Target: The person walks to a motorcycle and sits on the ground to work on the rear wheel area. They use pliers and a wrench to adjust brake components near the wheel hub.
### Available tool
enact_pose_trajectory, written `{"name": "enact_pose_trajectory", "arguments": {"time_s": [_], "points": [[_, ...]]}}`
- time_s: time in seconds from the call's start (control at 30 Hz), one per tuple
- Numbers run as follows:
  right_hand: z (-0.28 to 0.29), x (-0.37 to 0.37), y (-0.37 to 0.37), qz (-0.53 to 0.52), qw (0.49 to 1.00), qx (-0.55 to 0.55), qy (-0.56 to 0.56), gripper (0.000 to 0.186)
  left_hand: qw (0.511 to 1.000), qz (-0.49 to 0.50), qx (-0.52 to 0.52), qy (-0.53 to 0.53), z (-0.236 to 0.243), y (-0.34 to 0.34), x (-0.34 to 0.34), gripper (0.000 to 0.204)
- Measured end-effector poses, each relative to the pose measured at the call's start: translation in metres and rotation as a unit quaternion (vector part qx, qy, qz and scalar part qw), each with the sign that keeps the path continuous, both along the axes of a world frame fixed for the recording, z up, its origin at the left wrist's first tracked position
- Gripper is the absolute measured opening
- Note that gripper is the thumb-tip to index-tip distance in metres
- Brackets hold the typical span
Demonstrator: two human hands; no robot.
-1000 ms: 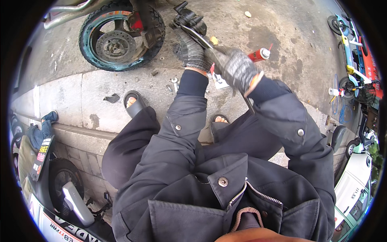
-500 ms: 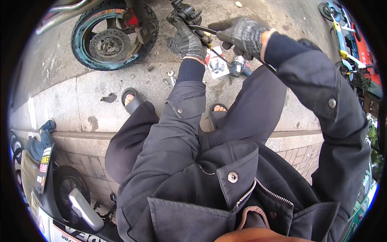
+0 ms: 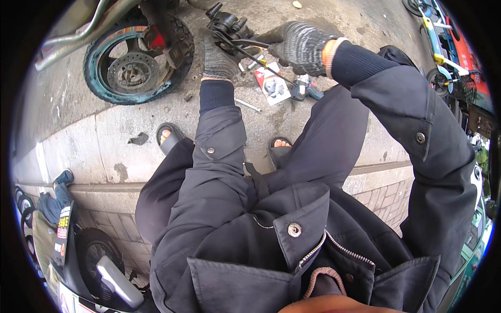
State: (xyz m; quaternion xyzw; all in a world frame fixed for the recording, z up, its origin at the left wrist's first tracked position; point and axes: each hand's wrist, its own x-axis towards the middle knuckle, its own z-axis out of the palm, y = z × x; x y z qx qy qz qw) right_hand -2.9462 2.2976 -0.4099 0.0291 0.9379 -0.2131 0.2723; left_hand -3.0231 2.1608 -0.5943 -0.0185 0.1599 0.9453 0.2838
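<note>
My left hand [image 3: 219,61], in a grey knit work glove, is closed round a dark metal brake part [image 3: 225,23] with a black hose [image 3: 269,69] trailing from it. To its right, my right hand [image 3: 302,48], gloved the same way, grips the end of a dark bar [image 3: 251,43] that reaches to the brake part. Whether the bar is a separate tool or belongs to the part cannot be made out. Both hands are above the pavement, right of a scooter wheel [image 3: 133,72] with a brake disc.
A card box [image 3: 272,86] with a printed picture and a power tool [image 3: 307,88] lie beyond my right foot. Near them is a metal rod [image 3: 248,105]. A parked scooter [image 3: 112,279] and a person's leg [image 3: 61,190] are at left, with bikes [image 3: 443,47] at far right.
My left hand has moved left and slightly down with the brake part, and my right hand has shifted left. The view has also shifted a little.
</note>
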Motion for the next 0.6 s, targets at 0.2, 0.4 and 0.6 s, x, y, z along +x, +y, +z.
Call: {"name": "enact_pose_trajectory", "arguments": {"time_s": [0.2,0.4,0.6], "points": [[-0.013,-0.005,0.017,0.088,0.991,0.077,0.061,0.037,0.996,0.026,-0.080,0.018,0.004,0.007,-0.020,0.073],[0.002,-0.026,0.045,0.230,0.909,0.300,0.175,0.034,0.999,-0.005,0.008,0.040,0.019,0.013,-0.009,0.057],[-0.010,-0.007,0.023,0.245,0.885,0.306,0.252,0.026,0.999,-0.052,-0.002,0.014,0.027,0.003,-0.007,0.046]]}}
